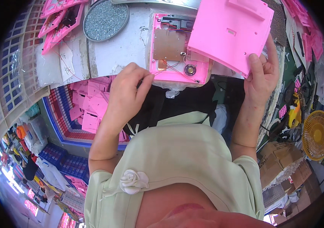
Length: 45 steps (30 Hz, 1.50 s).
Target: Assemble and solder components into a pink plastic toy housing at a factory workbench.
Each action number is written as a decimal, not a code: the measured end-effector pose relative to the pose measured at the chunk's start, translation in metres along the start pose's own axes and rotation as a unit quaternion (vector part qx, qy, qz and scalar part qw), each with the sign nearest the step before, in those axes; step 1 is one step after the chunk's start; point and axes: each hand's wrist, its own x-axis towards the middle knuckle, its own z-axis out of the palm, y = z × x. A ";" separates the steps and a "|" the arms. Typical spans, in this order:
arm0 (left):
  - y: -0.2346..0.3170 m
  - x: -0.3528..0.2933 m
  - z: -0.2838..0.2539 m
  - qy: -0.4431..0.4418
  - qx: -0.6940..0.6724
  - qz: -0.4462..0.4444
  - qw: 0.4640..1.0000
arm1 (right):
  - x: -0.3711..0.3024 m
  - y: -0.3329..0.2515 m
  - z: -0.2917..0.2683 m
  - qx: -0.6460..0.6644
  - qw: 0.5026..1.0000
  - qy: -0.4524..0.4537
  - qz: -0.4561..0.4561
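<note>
A pink plastic housing [177, 77] lies on the bench in front of me, its inside facing up. In it are a brown circuit board [168, 44], a small round speaker [189, 69], a black mechanism [175, 22] and thin loose wires [169, 67]. My left hand [127, 93] is at the housing's near left edge, thumb and forefinger pinched on thin wires that run out to them. My right hand [262, 76] grips a flat pink cover [232, 36] by its near right corner, thumb on top. The cover is raised and tilted over the housing's right side, hiding part of it.
A round tray of small metal screws [106, 21] stands at the back left, beside stacked pink parts [65, 26]. Below the bench's left edge sits a blue crate [61, 131] of pink pieces. A yellow fan [317, 135] and cardboard boxes [281, 157] are at the right.
</note>
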 end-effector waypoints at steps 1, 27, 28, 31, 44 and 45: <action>-0.006 -0.006 0.003 0.007 -0.013 -0.004 1.000 | 0.000 0.005 -0.012 -0.006 1.000 -0.009 0.001; -0.062 -0.053 0.097 0.001 0.044 0.017 0.999 | -0.003 0.001 -0.002 0.036 0.999 0.011 -0.013; -0.066 -0.055 0.098 -0.016 0.033 0.015 0.999 | -0.003 0.001 -0.006 0.040 0.999 0.007 -0.009; -0.062 -0.050 0.068 -0.119 -0.021 0.005 0.993 | -0.003 0.006 -0.025 0.051 0.999 0.014 0.005; 0.010 0.072 -0.023 0.028 -0.467 -0.034 0.883 | 0.011 0.025 0.018 0.075 0.990 -0.094 0.068; 0.011 0.077 -0.021 0.032 -0.495 -0.044 0.867 | 0.014 0.022 0.021 0.070 0.992 -0.085 0.055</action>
